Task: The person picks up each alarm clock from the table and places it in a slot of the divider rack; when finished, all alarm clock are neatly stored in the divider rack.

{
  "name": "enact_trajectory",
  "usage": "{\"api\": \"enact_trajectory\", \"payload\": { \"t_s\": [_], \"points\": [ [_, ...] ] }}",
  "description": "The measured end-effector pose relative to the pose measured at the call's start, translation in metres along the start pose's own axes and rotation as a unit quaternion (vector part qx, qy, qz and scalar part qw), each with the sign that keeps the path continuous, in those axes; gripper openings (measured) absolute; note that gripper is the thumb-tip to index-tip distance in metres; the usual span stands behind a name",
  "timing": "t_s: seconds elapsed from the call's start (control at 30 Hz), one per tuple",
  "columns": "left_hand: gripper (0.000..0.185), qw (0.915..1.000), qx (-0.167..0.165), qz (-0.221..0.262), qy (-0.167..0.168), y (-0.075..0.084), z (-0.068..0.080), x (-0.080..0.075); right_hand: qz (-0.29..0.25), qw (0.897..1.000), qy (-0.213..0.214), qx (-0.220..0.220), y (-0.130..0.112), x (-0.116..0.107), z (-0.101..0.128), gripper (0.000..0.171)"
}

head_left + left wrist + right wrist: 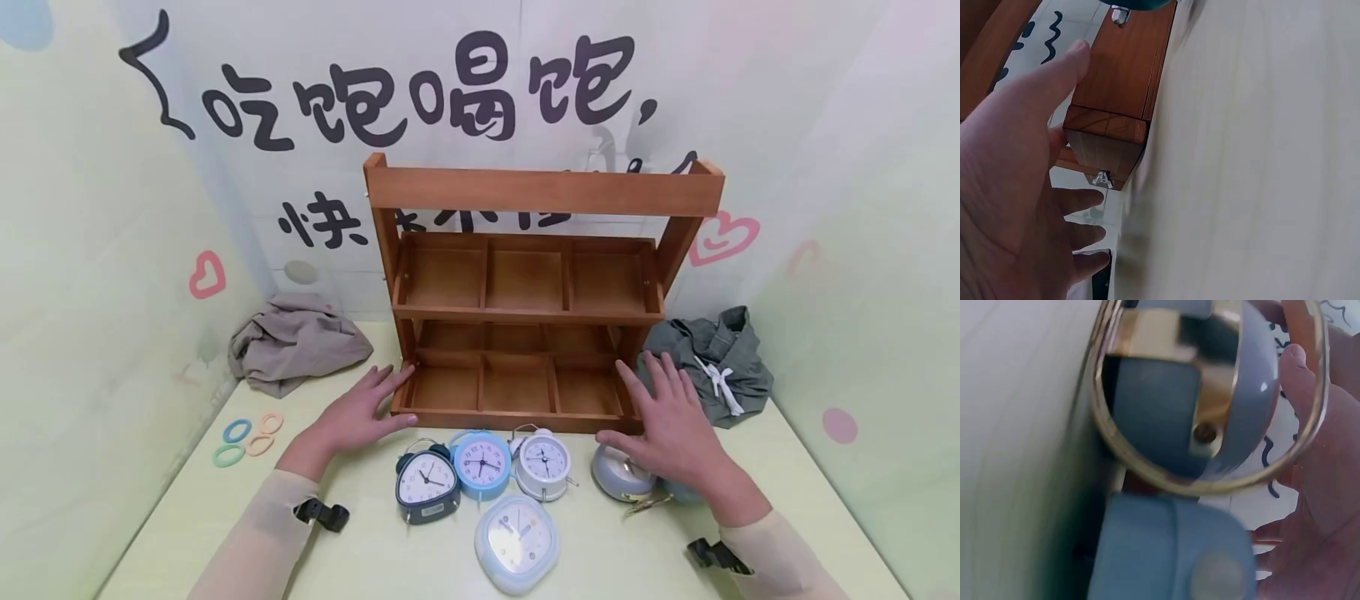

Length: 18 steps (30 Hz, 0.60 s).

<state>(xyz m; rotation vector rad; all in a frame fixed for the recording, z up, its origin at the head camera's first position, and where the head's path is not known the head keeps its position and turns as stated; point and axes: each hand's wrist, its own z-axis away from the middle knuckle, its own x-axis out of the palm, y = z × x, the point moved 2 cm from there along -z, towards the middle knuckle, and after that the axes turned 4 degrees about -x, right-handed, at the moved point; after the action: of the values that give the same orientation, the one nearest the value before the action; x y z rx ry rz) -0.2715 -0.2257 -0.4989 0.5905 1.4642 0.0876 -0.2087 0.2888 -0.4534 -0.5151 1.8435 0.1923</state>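
Note:
A brown wooden rack (528, 190) with two tiers of compartments stands at the back of the table. At its lower left end is my left hand (363, 417), fingers spread and thumb along the front; it seems to touch the wood. My right hand (671, 425), also spread, is at the lower right end; whether it touches cannot be told. In front sit a dark green alarm clock (427, 481), a blue one (482, 467), a white one (543, 462) and a pale blue squarish clock (517, 542). Beneath my right hand lies a rounded grey-lilac object (622, 473) with gold-coloured metal, beside a blue-grey object (1147, 550).
Four-way coloured rings, several in all, lie at the left: a blue ring (237, 430) is among them. A taupe cloth (296, 342) is bunched behind them. Dark grey fabric (712, 362) with a white drawstring sits right of the rack. Printed curtains (465, 100) surround the table.

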Motion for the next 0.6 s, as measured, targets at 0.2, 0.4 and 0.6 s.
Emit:
{"api": "enact_trajectory", "payload": {
  "t_s": [0.2,0.4,0.6],
  "points": [
    [0.097,0.9999,0.004,0.013,0.001,-0.007,0.0,0.004,-0.024,0.999,-0.019,-0.011,-0.016,-0.002,0.001,0.117],
    [0.095,0.9997,0.007,0.022,0.003,-0.008,0.001,0.003,-0.072,0.996,-0.039,-0.027,-0.035,-0.003,0.002,0.116],
    [0.094,0.9993,0.003,0.038,-0.006,-0.009,0.0,0.003,-0.084,0.993,-0.009,-0.083,-0.054,0.001,0.005,0.114]
  ]
}}
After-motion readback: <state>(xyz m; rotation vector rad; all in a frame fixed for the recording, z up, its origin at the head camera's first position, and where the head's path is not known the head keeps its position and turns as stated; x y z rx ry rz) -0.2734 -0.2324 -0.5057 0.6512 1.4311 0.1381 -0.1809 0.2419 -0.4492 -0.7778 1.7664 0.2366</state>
